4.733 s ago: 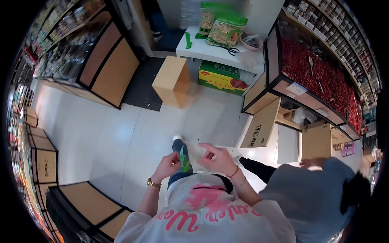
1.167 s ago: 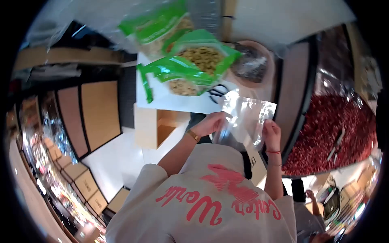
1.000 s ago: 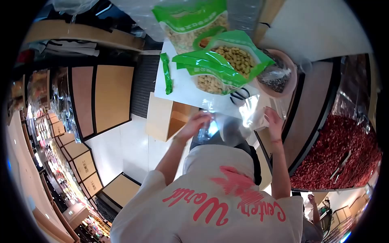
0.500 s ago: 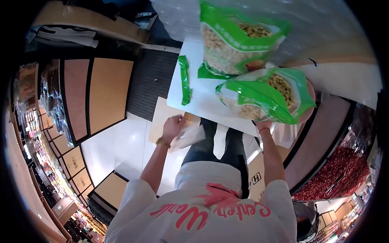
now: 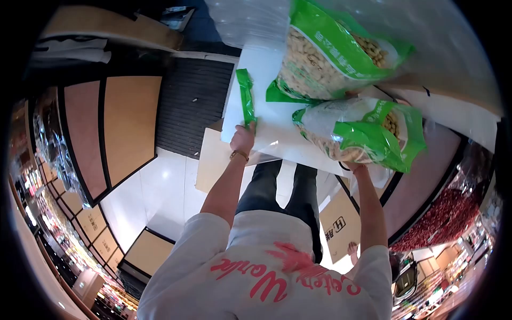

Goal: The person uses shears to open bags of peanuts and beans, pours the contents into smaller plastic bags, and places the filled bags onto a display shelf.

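Note:
My left hand (image 5: 243,138) is closed at the lower end of a narrow green plastic strip (image 5: 246,96), which lies near the left edge of the white table (image 5: 269,133). At the table's front edge is my right hand (image 5: 354,166), against the underside of a green and clear bag of peanuts (image 5: 368,133). The bag covers most of its fingers, and a small black loop shows beside them; I cannot tell what that hand grips. Behind this bag stands a larger green bag full of peanuts (image 5: 314,61), leaning to the right.
An open cardboard box (image 5: 209,160) stands below the table's left front corner. Clear plastic wrap (image 5: 240,24) covers things at the back. Bins of red packets (image 5: 440,216) are on the right. Another person's hand (image 5: 352,248) shows beside a printed carton (image 5: 340,226).
My left hand has moved up from below the table edge to the green strip. The blurred, pale see-through piece by it is no longer there. The view has shifted slightly.

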`<move>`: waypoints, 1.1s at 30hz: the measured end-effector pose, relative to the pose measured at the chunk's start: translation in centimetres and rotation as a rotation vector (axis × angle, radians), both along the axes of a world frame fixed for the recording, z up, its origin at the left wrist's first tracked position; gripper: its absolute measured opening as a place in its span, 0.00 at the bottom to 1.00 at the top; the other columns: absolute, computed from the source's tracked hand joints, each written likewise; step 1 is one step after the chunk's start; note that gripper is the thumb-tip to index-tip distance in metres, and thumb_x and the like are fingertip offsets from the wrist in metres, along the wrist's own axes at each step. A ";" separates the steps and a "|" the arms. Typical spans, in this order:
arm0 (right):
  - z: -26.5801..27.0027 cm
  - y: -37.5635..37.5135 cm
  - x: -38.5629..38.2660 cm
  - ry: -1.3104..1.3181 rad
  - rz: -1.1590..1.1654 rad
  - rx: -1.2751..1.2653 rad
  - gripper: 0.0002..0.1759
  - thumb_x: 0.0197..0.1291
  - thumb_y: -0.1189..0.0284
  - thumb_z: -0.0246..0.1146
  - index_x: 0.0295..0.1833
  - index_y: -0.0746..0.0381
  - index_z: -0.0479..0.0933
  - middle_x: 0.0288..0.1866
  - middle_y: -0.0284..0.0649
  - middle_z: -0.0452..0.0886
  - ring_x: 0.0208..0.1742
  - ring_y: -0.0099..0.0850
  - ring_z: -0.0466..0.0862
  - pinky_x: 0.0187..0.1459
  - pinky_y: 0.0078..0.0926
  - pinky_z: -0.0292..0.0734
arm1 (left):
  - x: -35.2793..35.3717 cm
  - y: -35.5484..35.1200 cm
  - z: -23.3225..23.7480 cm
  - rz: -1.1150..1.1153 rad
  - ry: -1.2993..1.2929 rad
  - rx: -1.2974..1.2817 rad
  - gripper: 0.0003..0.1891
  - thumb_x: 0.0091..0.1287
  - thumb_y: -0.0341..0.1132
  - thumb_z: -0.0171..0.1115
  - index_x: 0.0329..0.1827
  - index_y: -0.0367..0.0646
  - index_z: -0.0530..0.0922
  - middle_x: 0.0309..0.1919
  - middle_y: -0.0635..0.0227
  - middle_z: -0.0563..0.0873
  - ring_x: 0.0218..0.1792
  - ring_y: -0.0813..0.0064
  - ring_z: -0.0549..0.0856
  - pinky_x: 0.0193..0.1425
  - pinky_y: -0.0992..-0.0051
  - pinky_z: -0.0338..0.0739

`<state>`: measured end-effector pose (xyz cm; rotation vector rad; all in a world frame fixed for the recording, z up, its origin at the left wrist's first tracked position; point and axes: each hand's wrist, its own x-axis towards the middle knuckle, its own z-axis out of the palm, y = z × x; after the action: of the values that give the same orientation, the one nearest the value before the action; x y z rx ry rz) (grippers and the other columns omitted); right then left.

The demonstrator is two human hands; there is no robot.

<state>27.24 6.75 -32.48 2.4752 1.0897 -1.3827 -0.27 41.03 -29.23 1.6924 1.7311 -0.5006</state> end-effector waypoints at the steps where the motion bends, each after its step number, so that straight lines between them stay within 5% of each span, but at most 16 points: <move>1: 0.6 0.1 -0.3 0.146 -0.111 0.052 0.34 0.57 0.48 0.50 0.68 0.52 0.62 0.70 0.37 0.61 0.69 0.40 0.62 0.69 0.39 0.54 | 0.0 -0.4 0.0 -0.022 -0.003 -0.012 0.35 0.56 0.63 0.57 0.48 0.35 0.67 0.37 0.47 0.83 0.41 0.48 0.83 0.46 0.56 0.75; 2: 1.1 0.4 -0.9 -0.102 0.136 -0.187 0.39 0.51 0.47 0.54 0.68 0.51 0.61 0.71 0.38 0.60 0.70 0.41 0.60 0.69 0.40 0.54 | 0.1 -0.7 0.0 -0.010 -0.009 0.022 0.32 0.58 0.59 0.57 0.48 0.37 0.67 0.38 0.48 0.84 0.42 0.50 0.83 0.45 0.56 0.76; 5: 8.8 5.4 -3.2 -0.106 0.202 -0.391 0.39 0.47 0.47 0.56 0.65 0.51 0.65 0.69 0.39 0.62 0.69 0.40 0.62 0.67 0.39 0.58 | 0.1 -1.8 -0.3 -0.014 -0.033 0.075 0.26 0.60 0.53 0.60 0.50 0.40 0.69 0.39 0.50 0.84 0.43 0.51 0.83 0.46 0.56 0.76; 7: 8.3 4.3 -4.1 -0.033 0.065 -0.192 0.34 0.45 0.49 0.58 0.59 0.54 0.71 0.62 0.43 0.71 0.61 0.41 0.72 0.58 0.37 0.69 | 0.1 -2.0 -0.2 0.014 -0.072 0.085 0.23 0.60 0.51 0.60 0.47 0.41 0.74 0.40 0.52 0.84 0.43 0.52 0.83 0.46 0.56 0.76; 8: 12.7 6.5 -4.7 0.001 -0.065 -0.189 0.28 0.42 0.52 0.60 0.47 0.58 0.78 0.46 0.46 0.81 0.47 0.43 0.81 0.49 0.36 0.76 | 0.2 -2.1 -0.1 -0.016 -0.064 0.092 0.20 0.60 0.49 0.60 0.43 0.41 0.77 0.40 0.52 0.84 0.43 0.53 0.83 0.46 0.57 0.77; 9: 11.7 5.1 -5.3 -0.030 -0.135 -0.132 0.23 0.41 0.53 0.60 0.37 0.59 0.80 0.33 0.46 0.83 0.37 0.44 0.83 0.42 0.37 0.78 | -0.1 -2.0 -0.8 -0.046 -0.074 0.089 0.20 0.60 0.49 0.60 0.43 0.41 0.77 0.40 0.52 0.84 0.43 0.53 0.83 0.46 0.57 0.77; 15: 17.5 -2.8 -12.9 -0.074 -0.557 0.153 0.18 0.45 0.57 0.62 0.31 0.62 0.76 0.24 0.45 0.79 0.29 0.45 0.80 0.32 0.40 0.74 | -3.9 -0.8 -6.8 -0.015 -0.444 -0.008 0.14 0.59 0.42 0.62 0.35 0.37 0.78 0.23 0.58 0.84 0.25 0.61 0.85 0.32 0.64 0.77; 18: 19.2 -8.3 -19.0 -0.093 -0.845 0.255 0.15 0.47 0.61 0.62 0.32 0.63 0.75 0.21 0.44 0.77 0.25 0.43 0.79 0.29 0.37 0.72 | -4.5 -1.5 -2.3 0.075 -0.627 -0.182 0.10 0.61 0.38 0.62 0.33 0.40 0.77 0.14 0.72 0.75 0.12 0.81 0.70 0.13 0.77 0.61; 20: 19.8 -11.6 -23.0 -0.106 -1.001 0.259 0.14 0.48 0.63 0.62 0.32 0.64 0.75 0.21 0.43 0.76 0.24 0.39 0.78 0.29 0.34 0.71 | -5.1 -2.6 1.1 0.078 -0.648 -0.276 0.09 0.63 0.37 0.61 0.34 0.41 0.77 0.13 0.76 0.72 0.11 0.86 0.66 0.12 0.80 0.56; 26: 21.3 -19.6 -35.2 -0.235 -1.264 0.482 0.17 0.47 0.64 0.64 0.39 0.65 0.76 0.23 0.42 0.79 0.25 0.36 0.79 0.31 0.29 0.73 | -8.4 -10.0 4.7 -0.295 -0.806 -0.343 0.07 0.66 0.38 0.59 0.37 0.44 0.76 0.16 0.79 0.72 0.13 0.88 0.65 0.16 0.83 0.58; 31: 20.9 -28.6 -51.1 -0.440 -1.423 0.695 0.13 0.47 0.71 0.66 0.37 0.66 0.74 0.27 0.42 0.79 0.29 0.35 0.79 0.37 0.28 0.74 | -12.9 -24.0 9.3 -0.544 -1.004 -0.330 0.08 0.66 0.37 0.59 0.36 0.41 0.76 0.18 0.75 0.76 0.16 0.85 0.72 0.19 0.81 0.64; 33: 20.6 -31.9 -59.4 -0.518 -1.562 0.832 0.12 0.48 0.72 0.66 0.37 0.66 0.73 0.26 0.41 0.77 0.28 0.33 0.76 0.37 0.28 0.73 | -15.9 -30.5 12.5 -0.858 -0.874 -0.239 0.09 0.65 0.37 0.60 0.36 0.40 0.75 0.18 0.74 0.75 0.16 0.84 0.72 0.20 0.79 0.64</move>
<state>-32.16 -25.13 -11.89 4.0704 -0.8629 0.0045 -16.12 10.51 -16.78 1.9832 0.2893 -0.2305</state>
